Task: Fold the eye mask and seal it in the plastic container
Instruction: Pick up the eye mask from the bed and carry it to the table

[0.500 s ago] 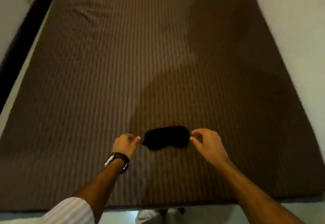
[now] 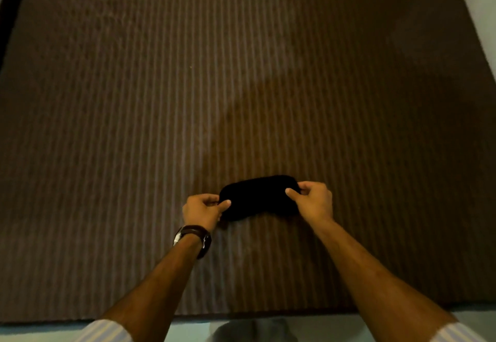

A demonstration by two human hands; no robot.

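A black eye mask lies stretched sideways over the brown striped bed cover, near its front edge. My left hand, with a dark watch on the wrist, pinches the mask's left end between thumb and fingers. My right hand pinches the right end the same way. Whether the mask is lifted off the cover or resting on it, I cannot tell. No plastic container is in view.
The striped cover fills almost the whole view, with a pale wall along its right side and a dark strip at the far left. Its front edge runs just below my forearms, with pale floor beyond.
Both hands were beside the mask's ends with fingers just short of it; now each has closed on an end. The view has also moved closer to the bed.
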